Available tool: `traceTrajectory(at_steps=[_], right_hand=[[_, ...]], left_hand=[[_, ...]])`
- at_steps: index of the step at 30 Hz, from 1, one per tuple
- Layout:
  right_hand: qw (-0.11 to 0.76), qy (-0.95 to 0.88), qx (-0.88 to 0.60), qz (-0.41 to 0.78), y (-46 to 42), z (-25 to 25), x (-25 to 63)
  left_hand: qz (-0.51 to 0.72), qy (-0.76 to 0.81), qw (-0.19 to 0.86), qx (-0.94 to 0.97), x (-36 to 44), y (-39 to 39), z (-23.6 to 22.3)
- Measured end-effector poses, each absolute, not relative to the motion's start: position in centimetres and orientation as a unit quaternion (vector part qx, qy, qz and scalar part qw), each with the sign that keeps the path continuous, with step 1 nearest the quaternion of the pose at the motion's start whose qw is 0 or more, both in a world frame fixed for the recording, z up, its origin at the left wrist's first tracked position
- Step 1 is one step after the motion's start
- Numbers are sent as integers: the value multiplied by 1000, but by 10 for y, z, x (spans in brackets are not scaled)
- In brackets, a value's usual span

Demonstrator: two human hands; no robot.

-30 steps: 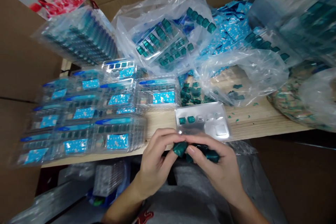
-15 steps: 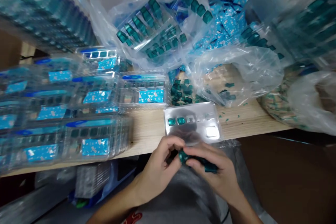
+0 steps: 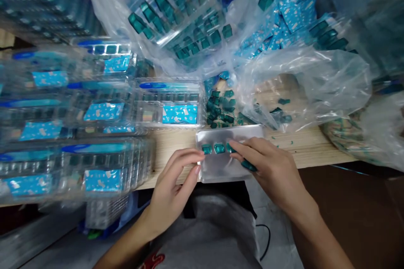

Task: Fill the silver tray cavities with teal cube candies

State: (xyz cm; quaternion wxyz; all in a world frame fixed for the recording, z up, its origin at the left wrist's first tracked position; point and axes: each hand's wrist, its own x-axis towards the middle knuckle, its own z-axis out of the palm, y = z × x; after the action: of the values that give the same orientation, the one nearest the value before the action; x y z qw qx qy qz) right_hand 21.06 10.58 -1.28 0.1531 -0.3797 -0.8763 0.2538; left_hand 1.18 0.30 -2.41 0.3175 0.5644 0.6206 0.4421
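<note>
A silver blister tray [image 3: 214, 171] lies at the front edge of the wooden board, with teal translucent blocks [image 3: 219, 148] seated in a row along its far side. My right hand [image 3: 271, 164] lies over the tray's right part, its fingertips at the third block. Under those fingers it holds a further teal piece [image 3: 249, 165]. My left hand [image 3: 175, 185] rests at the tray's left edge, its fingertips close to the first block, and holds nothing. The right hand hides part of the tray.
Stacked clear blister packs with blue cards [image 3: 104, 168] fill the board's left side. Behind the tray lie loose teal pieces [image 3: 219, 107], plastic bags of teal-filled trays [image 3: 176, 17] and a heap of blue printed cards [image 3: 284, 17]. Brown cardboard [image 3: 353, 210] stands at lower right.
My hands have moved apart and forward onto the tray. The teal strip they held together is gone from between them, and a third block now shows in the tray's row. The view has tilted downward.
</note>
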Motion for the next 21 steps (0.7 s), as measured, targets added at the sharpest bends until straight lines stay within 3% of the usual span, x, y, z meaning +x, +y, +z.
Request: traceTrajectory(at_steps=[4, 11, 18, 21], right_hand=[[106, -865, -415, 261, 107, -4, 204], [254, -679, -474, 501, 93, 3, 218], [287, -696, -414, 512, 75, -1, 212], [280, -696, -408, 520, 75, 0, 215]], left_hand=[[426, 626, 308, 576, 12, 2, -22], [422, 589, 308, 617, 20, 13, -6], [376, 525, 330, 689, 52, 38, 8], [374, 527, 291, 705, 57, 39, 8]])
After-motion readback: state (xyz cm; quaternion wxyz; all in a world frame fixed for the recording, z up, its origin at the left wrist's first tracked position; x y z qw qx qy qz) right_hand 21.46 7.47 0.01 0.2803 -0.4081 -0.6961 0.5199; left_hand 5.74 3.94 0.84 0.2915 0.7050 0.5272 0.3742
